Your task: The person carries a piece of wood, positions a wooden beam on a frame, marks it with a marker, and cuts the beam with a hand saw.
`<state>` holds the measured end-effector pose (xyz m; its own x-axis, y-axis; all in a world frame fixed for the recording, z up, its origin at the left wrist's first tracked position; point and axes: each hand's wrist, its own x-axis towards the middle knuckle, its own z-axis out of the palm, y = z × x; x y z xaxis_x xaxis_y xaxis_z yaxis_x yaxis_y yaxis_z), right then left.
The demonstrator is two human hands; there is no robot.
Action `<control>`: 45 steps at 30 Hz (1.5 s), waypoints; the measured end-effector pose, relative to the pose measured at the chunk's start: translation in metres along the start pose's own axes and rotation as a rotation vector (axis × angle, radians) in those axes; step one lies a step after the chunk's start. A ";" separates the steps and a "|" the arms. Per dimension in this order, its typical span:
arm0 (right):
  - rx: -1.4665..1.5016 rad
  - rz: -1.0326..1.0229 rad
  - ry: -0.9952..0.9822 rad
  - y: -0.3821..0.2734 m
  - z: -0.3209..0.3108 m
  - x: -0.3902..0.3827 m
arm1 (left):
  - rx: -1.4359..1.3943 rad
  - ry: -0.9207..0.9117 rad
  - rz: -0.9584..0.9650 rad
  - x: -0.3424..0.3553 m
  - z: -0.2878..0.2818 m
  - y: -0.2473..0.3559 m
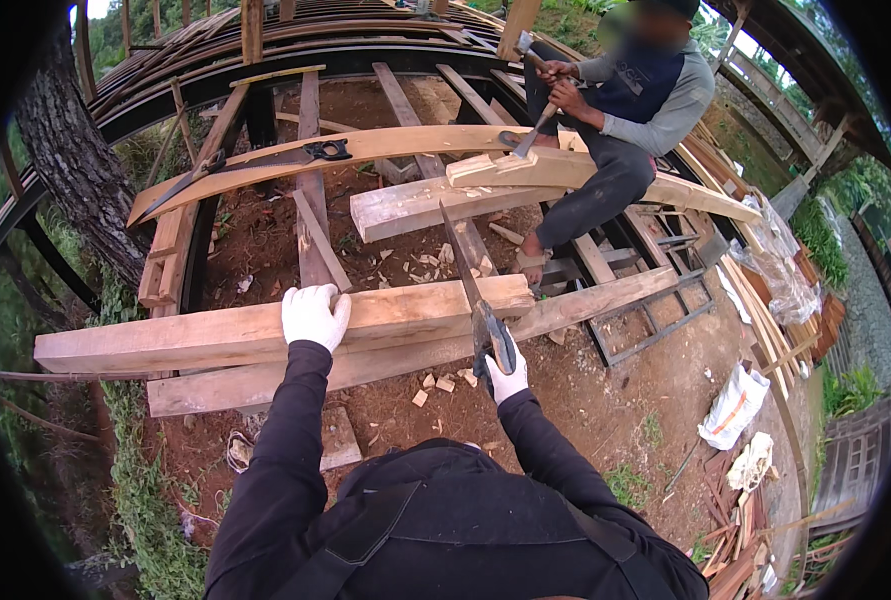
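Observation:
A thick squared timber beam (pixel 190 338) lies across the middle of the view. My left hand (pixel 315 317), in a white glove, rests on its top and near face with the fingers laid over it and the thumb apart. Closed around the dark handle of a handsaw (pixel 470 280) is my right hand (pixel 506 372), also gloved in white. The saw's blade points away from me and crosses the beam near its right end; how deep it sits in the wood I cannot tell. A second beam (pixel 575 308) runs just under and in front of the first.
Ahead on the right, a seated person (pixel 625 110) holds a long-handled adze (pixel 533 128) over a notched timber block (pixel 510 170). Another handsaw (pixel 230 172) lies on a curved plank (pixel 385 143). Wood chips litter the soil. At right are a metal frame (pixel 655 325) and white sack (pixel 733 405).

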<state>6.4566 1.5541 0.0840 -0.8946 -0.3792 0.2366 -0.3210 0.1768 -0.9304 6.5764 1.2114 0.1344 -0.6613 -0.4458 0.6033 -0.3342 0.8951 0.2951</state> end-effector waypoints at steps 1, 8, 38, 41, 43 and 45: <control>0.020 0.016 -0.005 0.000 0.000 0.000 | 0.001 -0.001 0.001 0.000 0.000 0.000; 0.044 0.018 -0.020 -0.001 0.000 0.001 | 0.006 -0.035 -0.011 0.001 -0.005 0.003; 0.091 0.021 -0.019 0.010 0.001 0.002 | 0.004 -0.015 0.002 0.000 0.000 0.000; 0.061 -0.004 -0.025 0.011 0.000 0.003 | 0.004 -0.017 0.004 0.001 0.001 0.000; 0.096 0.012 -0.023 0.011 0.001 0.002 | 0.005 -0.018 0.004 0.001 0.001 0.000; 0.059 0.010 -0.027 0.009 0.000 0.002 | 0.009 -0.009 0.010 0.001 0.000 0.000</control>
<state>6.4514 1.5551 0.0758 -0.8886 -0.4023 0.2203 -0.2927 0.1275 -0.9477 6.5759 1.2114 0.1348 -0.6704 -0.4369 0.5997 -0.3338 0.8994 0.2821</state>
